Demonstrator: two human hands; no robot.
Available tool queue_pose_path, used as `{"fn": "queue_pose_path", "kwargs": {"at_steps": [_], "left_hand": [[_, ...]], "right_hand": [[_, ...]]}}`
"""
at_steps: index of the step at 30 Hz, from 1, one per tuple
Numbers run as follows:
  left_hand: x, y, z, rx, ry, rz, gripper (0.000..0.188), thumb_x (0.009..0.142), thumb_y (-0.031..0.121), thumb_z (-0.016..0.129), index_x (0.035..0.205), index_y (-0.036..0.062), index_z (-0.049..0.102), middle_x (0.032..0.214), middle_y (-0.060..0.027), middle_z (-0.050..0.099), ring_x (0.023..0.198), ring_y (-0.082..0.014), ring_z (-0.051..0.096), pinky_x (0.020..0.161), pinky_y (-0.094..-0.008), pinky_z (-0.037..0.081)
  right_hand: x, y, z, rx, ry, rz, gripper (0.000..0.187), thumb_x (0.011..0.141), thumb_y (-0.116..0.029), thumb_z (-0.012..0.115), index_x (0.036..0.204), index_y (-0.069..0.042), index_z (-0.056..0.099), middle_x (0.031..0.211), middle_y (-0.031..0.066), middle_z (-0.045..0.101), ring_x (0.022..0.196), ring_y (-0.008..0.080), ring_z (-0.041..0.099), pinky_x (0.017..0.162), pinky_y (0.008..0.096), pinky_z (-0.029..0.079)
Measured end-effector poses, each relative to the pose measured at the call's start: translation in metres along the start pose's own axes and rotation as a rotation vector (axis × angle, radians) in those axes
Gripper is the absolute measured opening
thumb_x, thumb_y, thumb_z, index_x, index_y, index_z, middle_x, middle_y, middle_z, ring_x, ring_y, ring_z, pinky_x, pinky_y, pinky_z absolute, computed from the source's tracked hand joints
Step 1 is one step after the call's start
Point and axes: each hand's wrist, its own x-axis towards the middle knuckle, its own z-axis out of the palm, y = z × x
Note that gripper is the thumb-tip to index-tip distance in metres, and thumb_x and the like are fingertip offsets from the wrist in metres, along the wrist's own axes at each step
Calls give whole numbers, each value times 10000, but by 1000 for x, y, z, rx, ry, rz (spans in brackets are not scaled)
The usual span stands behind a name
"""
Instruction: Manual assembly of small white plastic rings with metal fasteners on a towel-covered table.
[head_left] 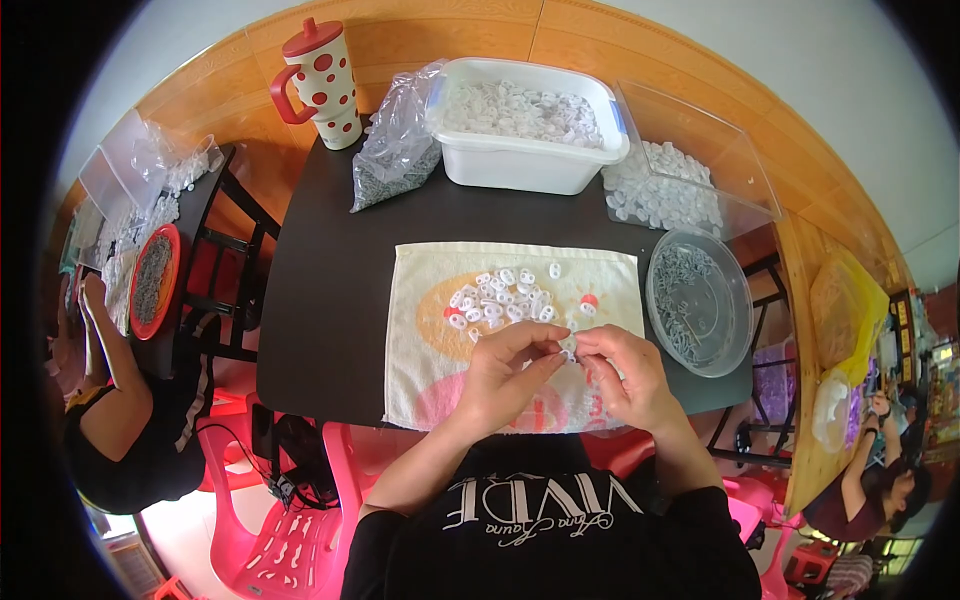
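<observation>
My left hand [508, 376] and my right hand [622, 374] meet over the front part of a white towel [410, 330] with coloured prints. Both are closed, thumbs and forefingers pinching a small white plastic piece [569, 354] that looks like a two-hole cord lock. Fingers hide most of it. Just beyond them lies a loose heap of similar white two-hole pieces [503, 296]. Single ones lie apart, one by the far edge [555, 270] and one on a red print [588, 309]. Right of the towel stands a round clear tub [742, 300] holding small grey metal parts that look like springs.
Along the back of the dark table [320, 260] stand a spotted tumbler [325, 85], a plastic bag [395, 150] of grey parts, a white bin [520, 165] and a clear box [740, 150], both holding white pieces. Co-workers sit left [140, 420] and right [860, 490]. A pink chair [285, 545] is at lower left.
</observation>
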Motion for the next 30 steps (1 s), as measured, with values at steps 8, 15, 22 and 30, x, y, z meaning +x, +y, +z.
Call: {"fn": "queue_pose_path", "kwargs": {"at_steps": [8,15,22,30], "left_hand": [[4,-2,-1,23,-58,40,143,877,-97,639,984,-24,700,923,-70,658,874,-115,621,780,-262,510],[4,-1,1,9,-19,57,171,850,-142,648,956,-19,701,895,-51,645,836,-98,604,745,-234,490],[5,-1,0,8,-51,40,142,882,-97,636,988,-29,700,915,-66,649,868,-110,616,755,-251,506],[3,-1,5,29,6,88,159,838,-165,637,922,-38,682,897,-60,646,814,-99,599,715,-225,482]], "right_hand": [[6,0,1,-9,48,-105,330,818,154,595,1126,35,579,841,148,644,709,246,653,627,326,522],[5,1,1,11,73,-118,335,838,153,584,1146,21,596,812,139,617,683,262,607,608,341,477],[4,3,3,-16,72,-123,337,818,149,596,1130,24,599,787,136,608,654,268,588,587,339,463],[6,4,3,-95,15,-215,452,694,166,580,1120,16,589,805,125,610,637,277,567,592,369,463]]}}
